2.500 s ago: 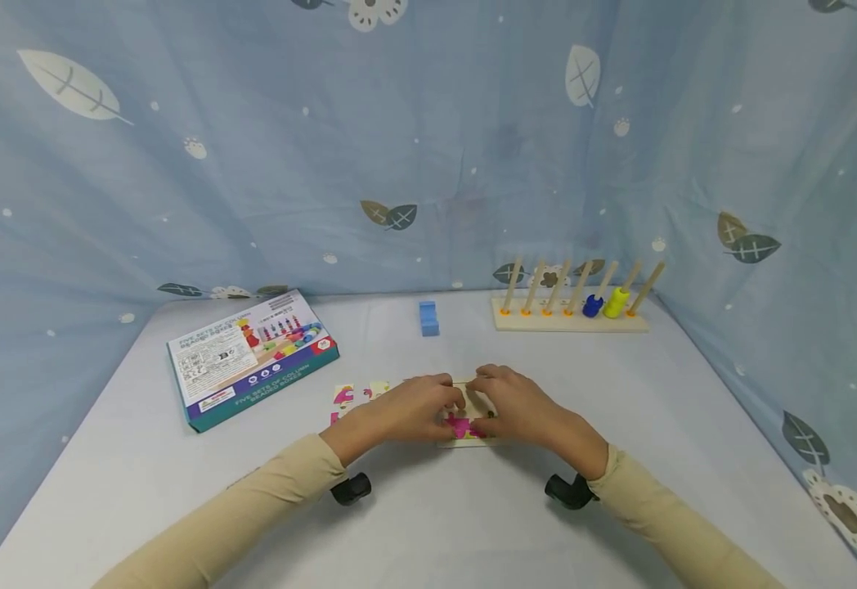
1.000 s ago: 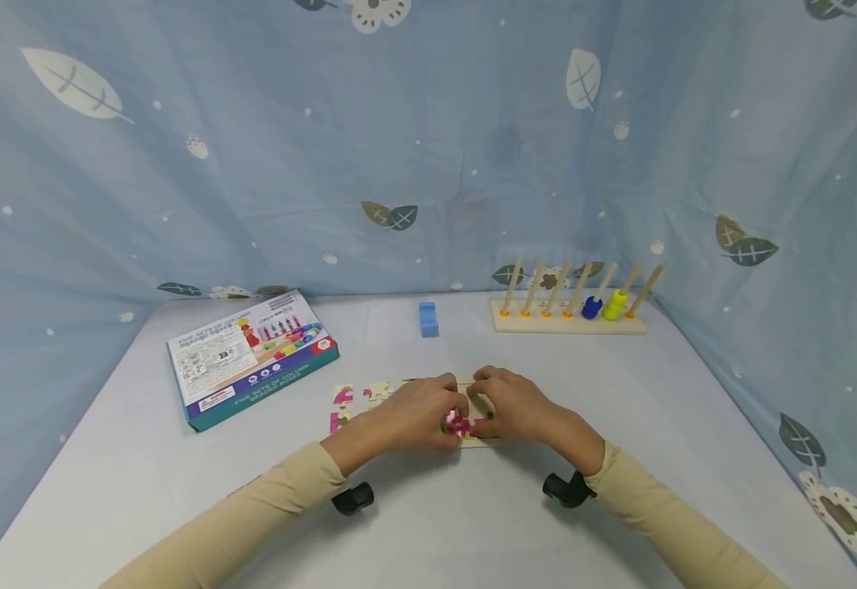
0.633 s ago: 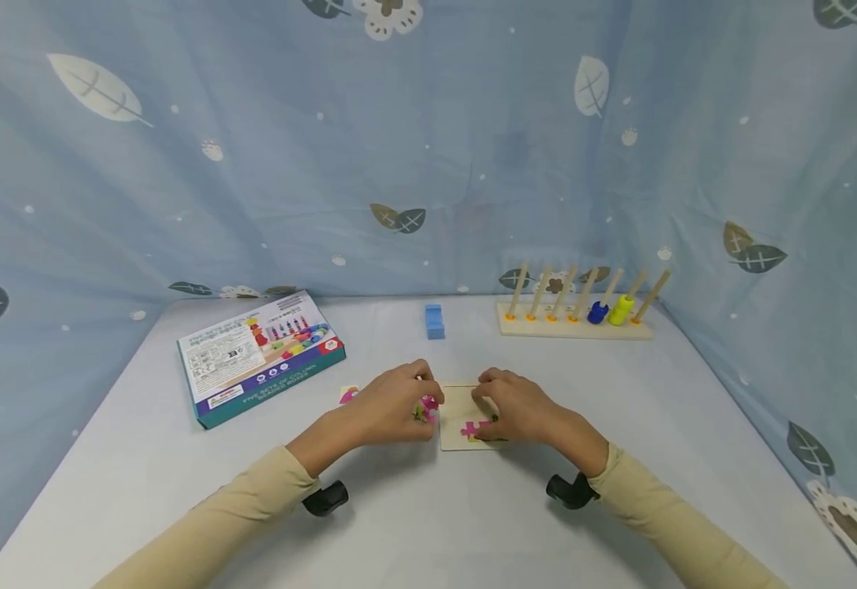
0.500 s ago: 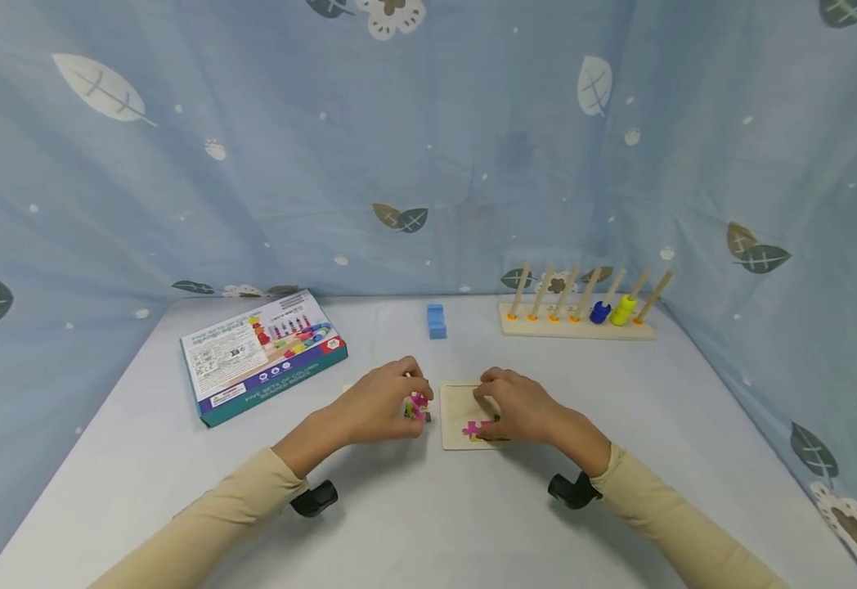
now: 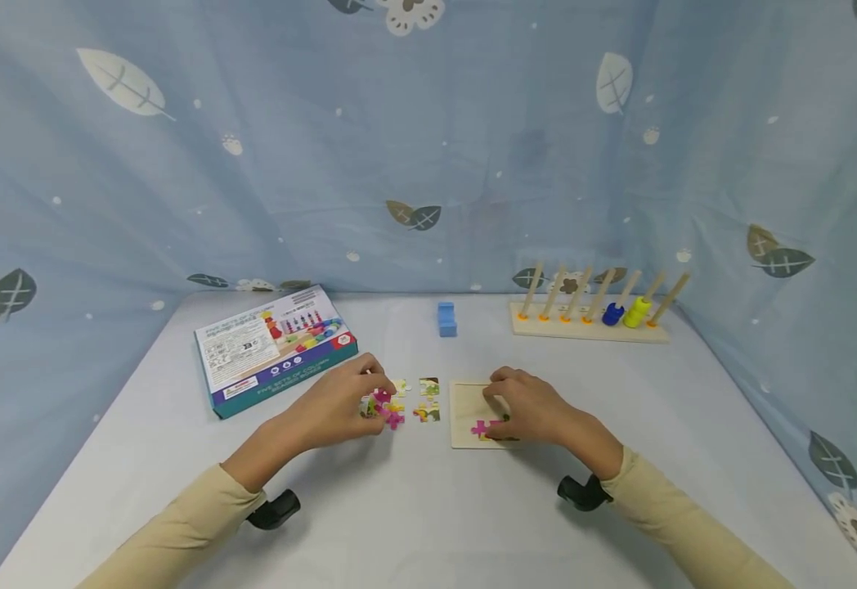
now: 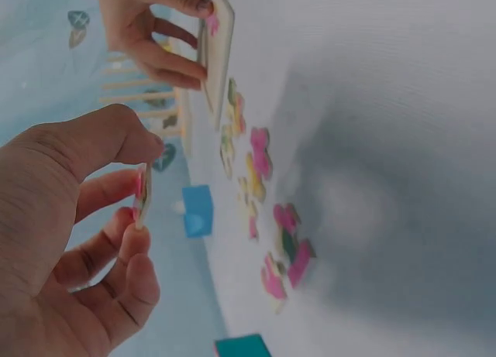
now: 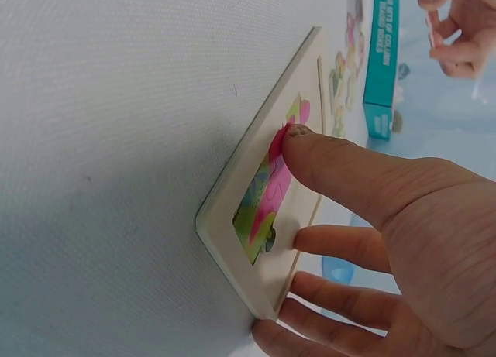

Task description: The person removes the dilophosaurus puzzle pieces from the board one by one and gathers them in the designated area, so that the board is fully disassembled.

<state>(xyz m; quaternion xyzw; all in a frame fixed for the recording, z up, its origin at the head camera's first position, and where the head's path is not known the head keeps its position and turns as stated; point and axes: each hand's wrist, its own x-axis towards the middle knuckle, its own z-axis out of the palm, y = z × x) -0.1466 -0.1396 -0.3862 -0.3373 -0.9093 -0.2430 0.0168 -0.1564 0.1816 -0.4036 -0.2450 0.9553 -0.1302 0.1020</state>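
My left hand (image 5: 333, 405) is raised near the loose pieces. Between its thumb and fingers it pinches a small pink-edged jigsaw piece (image 6: 142, 196), seen edge-on in the left wrist view. A shallow wooden puzzle board (image 5: 462, 405) lies to the right. Joined pink and green jigsaw pieces (image 7: 271, 188) line its near side. My right hand (image 5: 539, 409) rests on the board: the thumb presses the joined pieces, and the other fingertips touch the far rim. Loose jigsaw pieces (image 5: 428, 411) lie left of the board, partly hidden by my left hand in the head view.
A teal toy box (image 5: 277, 348) lies at the back left. A blue block (image 5: 446, 320) stands behind the puzzle. At the back right is a wooden peg rack (image 5: 568, 329) with blue and yellow beads on two pegs. Patterned cloth hangs behind the white table.
My left hand has moved left from the board with a jigsaw piece, uncovering several loose pieces. My right hand keeps its place on the board. The head view has shifted slightly.
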